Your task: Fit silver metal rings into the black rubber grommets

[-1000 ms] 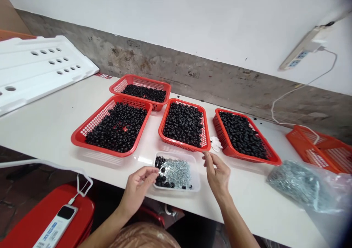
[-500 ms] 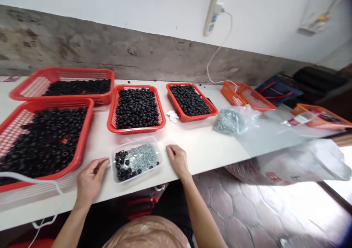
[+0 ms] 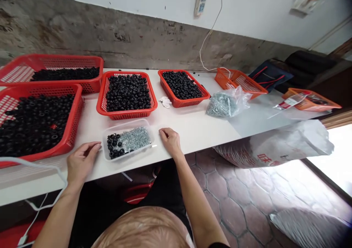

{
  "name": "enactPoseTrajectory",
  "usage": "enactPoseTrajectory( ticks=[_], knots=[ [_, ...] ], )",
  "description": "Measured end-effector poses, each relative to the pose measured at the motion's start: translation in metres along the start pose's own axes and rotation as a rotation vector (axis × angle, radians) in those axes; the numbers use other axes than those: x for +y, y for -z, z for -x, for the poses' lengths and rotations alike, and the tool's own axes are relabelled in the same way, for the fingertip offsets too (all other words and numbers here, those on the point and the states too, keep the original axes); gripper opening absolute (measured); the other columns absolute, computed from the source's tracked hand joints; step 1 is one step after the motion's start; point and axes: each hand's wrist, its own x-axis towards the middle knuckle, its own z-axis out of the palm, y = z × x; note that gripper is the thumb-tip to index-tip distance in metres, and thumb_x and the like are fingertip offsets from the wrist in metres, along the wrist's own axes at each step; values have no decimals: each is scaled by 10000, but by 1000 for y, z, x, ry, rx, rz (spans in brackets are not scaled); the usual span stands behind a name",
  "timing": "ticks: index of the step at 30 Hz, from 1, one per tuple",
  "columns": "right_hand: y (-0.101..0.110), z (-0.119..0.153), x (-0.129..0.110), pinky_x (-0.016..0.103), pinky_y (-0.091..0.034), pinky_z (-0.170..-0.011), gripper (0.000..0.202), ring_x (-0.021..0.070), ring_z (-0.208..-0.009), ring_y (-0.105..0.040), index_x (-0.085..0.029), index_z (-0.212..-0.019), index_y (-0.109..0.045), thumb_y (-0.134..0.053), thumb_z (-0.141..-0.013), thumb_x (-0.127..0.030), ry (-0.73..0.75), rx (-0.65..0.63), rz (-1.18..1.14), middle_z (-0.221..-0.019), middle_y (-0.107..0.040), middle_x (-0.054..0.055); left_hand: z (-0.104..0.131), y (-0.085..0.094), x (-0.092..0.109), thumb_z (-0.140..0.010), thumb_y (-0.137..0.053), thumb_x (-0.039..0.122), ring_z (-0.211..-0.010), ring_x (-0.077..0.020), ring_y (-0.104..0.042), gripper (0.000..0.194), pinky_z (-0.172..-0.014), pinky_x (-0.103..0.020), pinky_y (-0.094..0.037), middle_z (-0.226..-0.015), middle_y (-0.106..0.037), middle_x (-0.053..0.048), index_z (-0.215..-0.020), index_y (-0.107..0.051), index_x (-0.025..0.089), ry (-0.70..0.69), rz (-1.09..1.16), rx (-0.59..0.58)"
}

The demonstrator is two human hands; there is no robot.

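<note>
A clear plastic tub (image 3: 129,156) lies near the table's front edge. Black rings (image 3: 113,145) fill its left end, and small silvery metal pieces (image 3: 136,138) cover the rest. Just left of the tub, my left hand (image 3: 82,160) rests on the table, thumb and forefinger tips together close to the tub's wall. On the other side, a little apart from the tub, my right hand (image 3: 171,141) lies on the table with curled fingers. Whether either hand pinches anything small is hidden from view.
Red baskets (image 3: 126,114) of black rings line the table's back and left. Farther right are a clear bag of metal pieces (image 3: 221,105) and orange baskets (image 3: 247,81). A white cable (image 3: 35,162) crosses the left front. A large sack (image 3: 275,145) stands beyond the front edge.
The view has tilted down, so the table and its contents sit higher and farther left in the picture. Both hands keep their places beside the tub.
</note>
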Motion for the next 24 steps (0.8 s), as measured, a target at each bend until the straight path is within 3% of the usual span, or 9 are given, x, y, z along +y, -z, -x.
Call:
enactPoseTrajectory(
  ticks=[9, 16, 24],
  knots=[
    [-1, 2, 1, 277, -462, -763, 228, 186, -828, -656, -206, -903, -727, -522, -928, -303, 32, -9, 35, -947, -737, 63, -5, -3, -5, -776, -650, 433, -808, -217, -675, 321, -769, -299, -521, -879, -749, -49, -954, -746, 185, -61, 74, -3],
    [-2, 2, 2, 285, -451, -762, 236, 190, -819, -646, -191, -909, -726, -518, -918, -302, 66, -31, 48, -947, -735, 77, -2, -2, 1, -720, -515, 229, -728, -167, -662, 331, -728, -258, -521, -846, -745, -54, -941, -744, 139, -74, 143, -7],
    [-2, 3, 1, 288, -447, -732, 237, 196, -795, -643, -190, -889, -732, -524, -908, -303, 79, -20, 93, -926, -733, 82, -1, -2, 1, -726, -525, 242, -687, -153, -642, 314, -688, -250, -509, -832, -736, -46, -923, -746, 138, -78, 174, -8]
  ],
)
